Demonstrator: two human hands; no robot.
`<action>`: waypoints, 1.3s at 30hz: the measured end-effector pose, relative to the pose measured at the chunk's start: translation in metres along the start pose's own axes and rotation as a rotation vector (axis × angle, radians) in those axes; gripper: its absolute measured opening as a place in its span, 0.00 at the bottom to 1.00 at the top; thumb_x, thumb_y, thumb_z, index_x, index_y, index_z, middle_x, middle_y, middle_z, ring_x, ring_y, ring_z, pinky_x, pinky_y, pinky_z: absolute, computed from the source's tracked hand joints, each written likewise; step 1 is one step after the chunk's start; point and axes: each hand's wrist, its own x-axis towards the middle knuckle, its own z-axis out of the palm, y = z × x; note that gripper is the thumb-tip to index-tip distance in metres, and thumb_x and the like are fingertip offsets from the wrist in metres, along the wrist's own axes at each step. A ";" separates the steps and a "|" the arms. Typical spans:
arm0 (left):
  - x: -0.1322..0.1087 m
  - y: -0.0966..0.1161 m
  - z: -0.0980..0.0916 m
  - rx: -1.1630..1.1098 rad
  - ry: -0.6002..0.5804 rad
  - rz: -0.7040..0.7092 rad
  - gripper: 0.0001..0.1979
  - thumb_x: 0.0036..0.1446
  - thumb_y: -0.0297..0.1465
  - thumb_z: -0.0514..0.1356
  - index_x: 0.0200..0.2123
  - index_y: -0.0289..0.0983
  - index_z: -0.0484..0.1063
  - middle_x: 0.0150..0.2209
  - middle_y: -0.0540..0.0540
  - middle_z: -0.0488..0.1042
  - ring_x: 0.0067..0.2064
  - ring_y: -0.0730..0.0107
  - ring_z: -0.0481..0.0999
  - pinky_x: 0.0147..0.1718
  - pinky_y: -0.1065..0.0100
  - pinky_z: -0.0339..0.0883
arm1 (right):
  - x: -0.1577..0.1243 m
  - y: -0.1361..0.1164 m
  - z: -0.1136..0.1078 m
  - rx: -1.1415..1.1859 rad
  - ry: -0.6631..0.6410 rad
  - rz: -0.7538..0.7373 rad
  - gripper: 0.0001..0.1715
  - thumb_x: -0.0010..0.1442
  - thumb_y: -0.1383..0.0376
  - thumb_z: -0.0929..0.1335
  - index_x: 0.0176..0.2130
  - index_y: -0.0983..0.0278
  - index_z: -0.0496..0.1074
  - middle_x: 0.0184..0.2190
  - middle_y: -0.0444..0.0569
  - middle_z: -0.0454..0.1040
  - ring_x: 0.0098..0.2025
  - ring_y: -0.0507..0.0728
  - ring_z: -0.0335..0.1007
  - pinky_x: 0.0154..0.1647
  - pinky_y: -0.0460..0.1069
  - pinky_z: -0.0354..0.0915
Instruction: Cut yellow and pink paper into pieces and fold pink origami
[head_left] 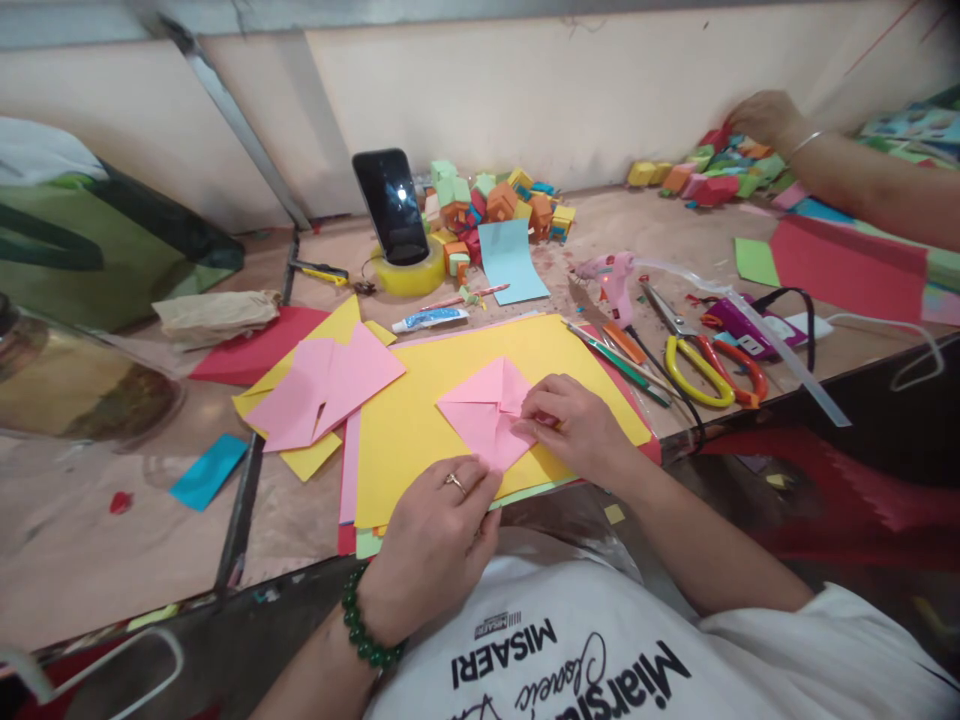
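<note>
A square of pink paper (480, 420), folded with its corners brought toward the middle, lies on a stack of coloured sheets topped by a yellow sheet (405, 430). My right hand (574, 425) is closed at the square's right side, thumb and fingertips pinching a flap near the centre. My left hand (439, 535) is closed at the near corner, its fingers together on the paper's edge; its fingertips are partly hidden. To the left, loose pink pieces (322, 395) overlap yellow paper (311, 460).
Behind the stack are a phone (391, 205) propped in a yellow tape roll (409, 272), a heap of small paper boxes (502, 200) and a blue slip (514, 262). Rightward lie a pink glue gun (611, 280) and scissors (697, 370). Another person's hand (769, 120) touches more boxes.
</note>
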 end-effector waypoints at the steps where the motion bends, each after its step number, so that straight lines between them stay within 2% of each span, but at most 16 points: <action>1: 0.001 0.001 -0.001 0.011 -0.012 -0.002 0.13 0.56 0.23 0.54 0.44 0.30 0.71 0.39 0.38 0.76 0.41 0.57 0.74 0.40 0.56 0.75 | 0.000 -0.001 0.000 -0.002 -0.002 0.003 0.07 0.58 0.66 0.72 0.29 0.61 0.70 0.31 0.46 0.72 0.35 0.55 0.66 0.32 0.49 0.62; 4: 0.004 0.004 -0.002 0.051 -0.054 -0.007 0.12 0.55 0.24 0.54 0.42 0.31 0.71 0.45 0.35 0.76 0.40 0.57 0.74 0.38 0.56 0.74 | 0.001 -0.004 -0.002 -0.001 -0.015 0.014 0.08 0.58 0.66 0.71 0.28 0.61 0.70 0.32 0.47 0.72 0.35 0.55 0.66 0.32 0.49 0.62; 7: 0.010 0.007 -0.003 0.068 -0.110 -0.015 0.08 0.52 0.23 0.55 0.36 0.34 0.71 0.49 0.37 0.76 0.40 0.57 0.73 0.36 0.56 0.74 | 0.001 -0.007 -0.003 -0.003 -0.022 0.034 0.06 0.59 0.66 0.69 0.29 0.61 0.69 0.32 0.47 0.72 0.36 0.56 0.66 0.33 0.49 0.63; 10: 0.015 0.009 -0.005 0.080 -0.127 -0.039 0.05 0.50 0.23 0.56 0.32 0.36 0.70 0.46 0.38 0.77 0.38 0.58 0.73 0.35 0.57 0.73 | 0.001 -0.008 -0.003 -0.024 -0.016 0.048 0.03 0.57 0.68 0.68 0.32 0.60 0.68 0.34 0.48 0.72 0.39 0.58 0.67 0.38 0.51 0.64; 12: 0.018 0.011 -0.007 0.087 -0.125 -0.042 0.05 0.50 0.23 0.56 0.31 0.36 0.69 0.44 0.39 0.77 0.37 0.58 0.72 0.35 0.57 0.73 | 0.001 -0.007 -0.004 -0.034 -0.013 0.055 0.05 0.55 0.70 0.68 0.33 0.61 0.67 0.35 0.49 0.72 0.41 0.59 0.66 0.40 0.53 0.65; 22: 0.023 0.012 -0.006 0.080 -0.140 -0.043 0.04 0.51 0.23 0.55 0.30 0.36 0.68 0.39 0.39 0.76 0.36 0.57 0.72 0.32 0.56 0.72 | -0.002 0.002 -0.006 0.023 0.020 0.011 0.12 0.52 0.76 0.64 0.36 0.61 0.64 0.36 0.50 0.70 0.41 0.59 0.66 0.42 0.54 0.65; 25: 0.024 0.013 -0.006 0.074 -0.171 -0.066 0.05 0.51 0.24 0.55 0.33 0.36 0.69 0.35 0.41 0.75 0.35 0.57 0.71 0.31 0.55 0.72 | -0.002 0.002 -0.006 0.031 0.016 0.016 0.12 0.52 0.75 0.63 0.36 0.61 0.63 0.36 0.50 0.70 0.41 0.59 0.66 0.42 0.54 0.65; 30: 0.027 0.013 -0.004 0.054 -0.184 -0.066 0.19 0.52 0.27 0.57 0.49 0.30 0.68 0.35 0.41 0.74 0.37 0.55 0.71 0.34 0.54 0.73 | -0.002 0.001 -0.008 0.051 0.003 0.010 0.12 0.52 0.75 0.63 0.36 0.61 0.64 0.36 0.50 0.70 0.41 0.59 0.66 0.42 0.54 0.65; 36: 0.029 0.012 -0.003 0.050 -0.196 -0.074 0.19 0.53 0.28 0.57 0.49 0.28 0.69 0.35 0.40 0.74 0.38 0.55 0.70 0.35 0.54 0.73 | -0.002 0.003 -0.009 0.107 0.009 0.030 0.06 0.57 0.72 0.64 0.30 0.62 0.64 0.39 0.52 0.71 0.44 0.59 0.66 0.44 0.54 0.65; 39: 0.029 0.011 -0.003 0.047 -0.217 -0.082 0.19 0.53 0.29 0.57 0.49 0.29 0.69 0.35 0.41 0.73 0.39 0.55 0.70 0.36 0.54 0.72 | -0.002 0.006 -0.007 0.114 0.022 0.031 0.08 0.60 0.70 0.64 0.28 0.62 0.64 0.39 0.52 0.71 0.44 0.58 0.68 0.43 0.55 0.66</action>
